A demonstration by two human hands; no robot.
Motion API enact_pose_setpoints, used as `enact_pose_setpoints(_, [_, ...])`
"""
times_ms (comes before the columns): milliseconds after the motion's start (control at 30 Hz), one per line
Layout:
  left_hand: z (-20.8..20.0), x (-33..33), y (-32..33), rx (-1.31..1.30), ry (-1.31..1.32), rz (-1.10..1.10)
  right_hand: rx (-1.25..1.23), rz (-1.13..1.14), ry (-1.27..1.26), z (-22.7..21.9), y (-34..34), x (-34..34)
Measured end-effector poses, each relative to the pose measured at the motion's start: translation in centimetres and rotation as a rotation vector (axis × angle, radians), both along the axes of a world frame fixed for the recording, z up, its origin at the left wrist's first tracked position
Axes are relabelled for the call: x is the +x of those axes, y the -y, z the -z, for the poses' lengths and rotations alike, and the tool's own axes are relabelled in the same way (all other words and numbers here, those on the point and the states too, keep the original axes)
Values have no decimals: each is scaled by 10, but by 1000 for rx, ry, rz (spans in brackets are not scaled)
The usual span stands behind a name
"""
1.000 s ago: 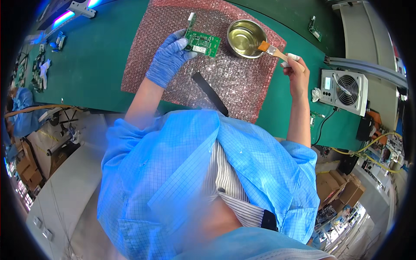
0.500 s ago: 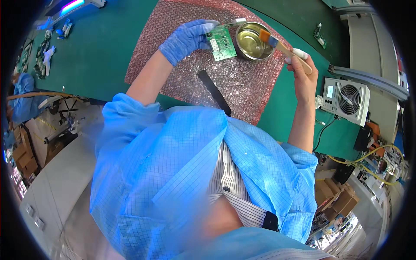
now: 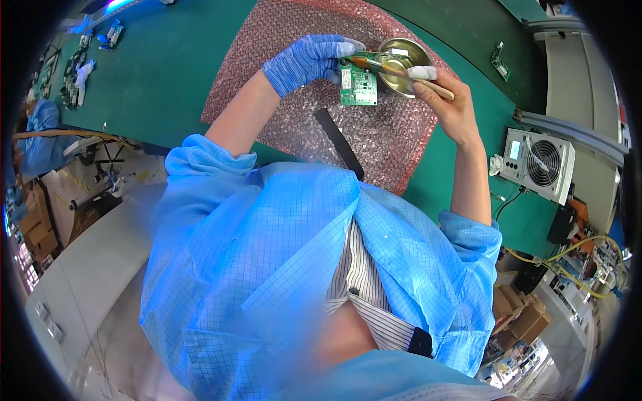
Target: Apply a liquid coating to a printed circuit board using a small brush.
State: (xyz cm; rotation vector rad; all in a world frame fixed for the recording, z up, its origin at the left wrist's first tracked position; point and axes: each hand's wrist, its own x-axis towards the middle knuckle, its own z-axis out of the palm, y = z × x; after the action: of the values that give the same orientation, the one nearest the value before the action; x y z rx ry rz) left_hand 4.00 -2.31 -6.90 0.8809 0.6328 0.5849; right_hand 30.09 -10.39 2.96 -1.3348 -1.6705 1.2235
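Observation:
Gloved in blue knit, my left hand (image 3: 309, 61) grips a green circuit board (image 3: 360, 89) by its upper left edge, above the bubble wrap (image 3: 281, 120). My right hand (image 3: 447, 100), with white covers on some fingertips, is closed round the wooden handle of a flat brush (image 3: 394, 71). The orange bristles lie over the board's upper part; whether they touch it I cannot tell. Just right of the board stands a round metal bowl (image 3: 422, 59) with clear yellowish liquid, partly hidden by the brush and my right hand.
A black strip (image 3: 339, 142) lies on the bubble wrap, nearer me. On the green bench, a white fan unit (image 3: 537, 165) stands at right and another circuit board (image 3: 499, 62) lies at far right. Several boards (image 3: 69, 80) lie at far left, below a lit lamp (image 3: 119, 8).
My right hand has carried the brush left, from over the bowl to the board's upper part. The board in my left hand has shifted slightly right and turned a little.

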Motion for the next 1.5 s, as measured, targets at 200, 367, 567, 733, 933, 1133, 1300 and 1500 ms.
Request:
enact_pose_setpoints(200, [-10,-2,2,92,-61,-29,42,13,146,1,-2,-4])
enact_pose_setpoints(367, [-10,-5,4,124,-91,-168,-12,77,49,11,12,-5])
enact_pose_setpoints(567, [2,-7,7,-19,12,-229,-98,115,-20,31,38,3])
enact_pose_setpoints(733, [-11,-2,10,-38,57,-278,156,192,55,31,27,-5])
enact_pose_setpoints(933, [-20,-3,8,-10,-10,-337,-177,231,60,20,28,-5])
enact_pose_setpoints(1133, [-11,-2,7,-17,14,-338,148,307,-72,20,29,-12])
enact_pose_setpoints(1300, [-18,-1,11,28,-28,-310,206,240,-14,11,24,-32])
enact_pose_setpoints(1500, [-23,0,12,73,-59,-280,380,132,161,2,10,-48])
